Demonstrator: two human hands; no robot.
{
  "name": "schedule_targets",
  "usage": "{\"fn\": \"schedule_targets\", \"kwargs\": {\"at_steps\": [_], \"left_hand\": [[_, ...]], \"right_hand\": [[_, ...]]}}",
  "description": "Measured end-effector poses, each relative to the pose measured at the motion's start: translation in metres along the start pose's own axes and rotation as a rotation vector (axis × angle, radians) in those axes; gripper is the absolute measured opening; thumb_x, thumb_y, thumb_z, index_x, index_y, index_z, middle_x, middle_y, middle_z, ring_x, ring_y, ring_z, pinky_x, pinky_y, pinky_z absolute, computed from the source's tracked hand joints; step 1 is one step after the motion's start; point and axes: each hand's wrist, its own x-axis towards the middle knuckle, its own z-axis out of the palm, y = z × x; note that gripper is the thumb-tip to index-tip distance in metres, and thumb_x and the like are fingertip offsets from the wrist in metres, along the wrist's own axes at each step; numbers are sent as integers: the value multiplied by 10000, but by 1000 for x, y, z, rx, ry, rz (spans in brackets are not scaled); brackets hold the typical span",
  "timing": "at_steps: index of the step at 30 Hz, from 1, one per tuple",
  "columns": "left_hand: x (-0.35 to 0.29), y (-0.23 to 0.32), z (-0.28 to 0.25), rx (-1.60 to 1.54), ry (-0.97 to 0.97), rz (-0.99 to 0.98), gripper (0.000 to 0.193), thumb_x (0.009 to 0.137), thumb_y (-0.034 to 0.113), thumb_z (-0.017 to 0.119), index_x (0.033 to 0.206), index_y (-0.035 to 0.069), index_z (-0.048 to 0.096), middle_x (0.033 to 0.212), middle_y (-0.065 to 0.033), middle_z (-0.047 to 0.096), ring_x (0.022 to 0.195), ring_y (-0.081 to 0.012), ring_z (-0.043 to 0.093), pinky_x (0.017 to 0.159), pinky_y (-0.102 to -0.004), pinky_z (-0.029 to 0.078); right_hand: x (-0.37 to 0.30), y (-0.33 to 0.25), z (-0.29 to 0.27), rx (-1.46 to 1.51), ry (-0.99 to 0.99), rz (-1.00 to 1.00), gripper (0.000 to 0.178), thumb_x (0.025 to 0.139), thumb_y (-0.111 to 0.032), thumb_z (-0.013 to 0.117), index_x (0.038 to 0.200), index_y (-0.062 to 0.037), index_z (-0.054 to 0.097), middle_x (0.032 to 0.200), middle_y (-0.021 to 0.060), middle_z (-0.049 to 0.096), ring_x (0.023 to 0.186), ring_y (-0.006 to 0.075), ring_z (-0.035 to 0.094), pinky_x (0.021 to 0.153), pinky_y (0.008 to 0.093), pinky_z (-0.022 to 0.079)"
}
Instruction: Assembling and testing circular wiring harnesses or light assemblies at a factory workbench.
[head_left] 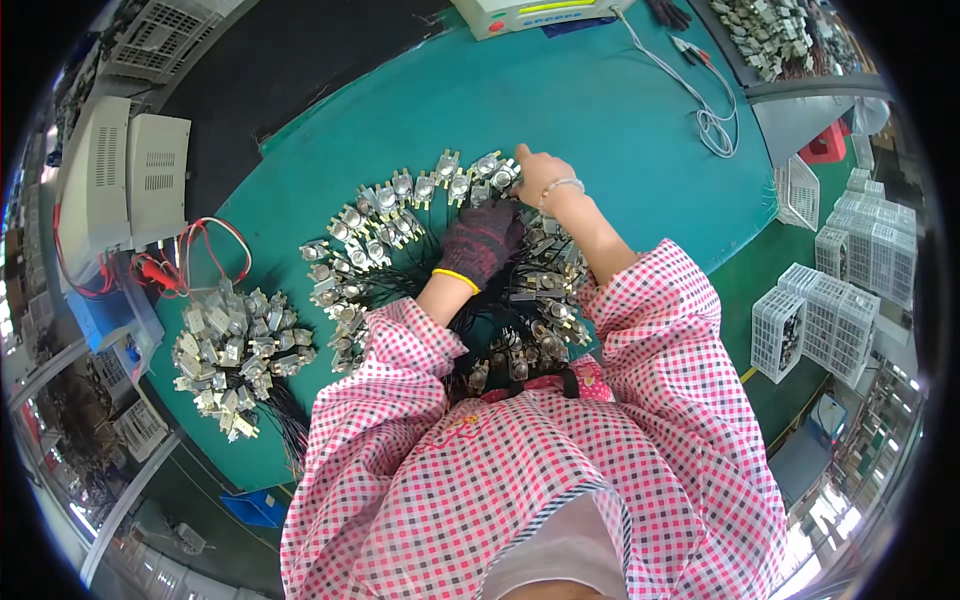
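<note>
Small silvery metal parts (385, 198) with pale terminals and black wires fan out in an arc on the green tabletop. My left hand (482, 243), in a dark knitted glove with a yellow cuff, lies over the wires at the middle of the arc. Its fingers curl downward, and what is under them is hidden. Just right of it, my bare right hand (546, 178), with a beaded bracelet, is closed at the far edge of the arc. Its fingertips meet a metal part (505, 176) there, partly covered by the fingers.
A heap of similar parts (240, 350) lies to the left. Behind it stand beige instrument boxes (158, 180) with red leads (160, 270). At the far edge are a tester (540, 14) and a grey cable (705, 125). White plastic baskets (830, 320) stand on the right.
</note>
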Motion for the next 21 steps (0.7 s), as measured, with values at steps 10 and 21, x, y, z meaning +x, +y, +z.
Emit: {"fn": "schedule_targets", "kwargs": {"at_steps": [10, 21], "left_hand": [[12, 7, 38, 124, -24, -283, 312, 837, 260, 514, 1118, 123, 506, 966, -159, 619, 872, -344, 622, 675, -490, 499], [17, 9, 41, 474, 131, -188, 291, 833, 164, 479, 1122, 135, 470, 957, -103, 569, 772, -310, 641, 569, -451, 509]], "right_hand": [[-10, 6, 17, 38, 48, 18, 397, 764, -127, 610, 1121, -44, 456, 930, 211, 633, 893, 351, 620, 755, 418, 504], [-54, 52, 57, 357, 83, 42, 263, 795, -255, 626, 935, -33, 621, 864, 180, 652, 819, 336, 624, 759, 400, 488]]}}
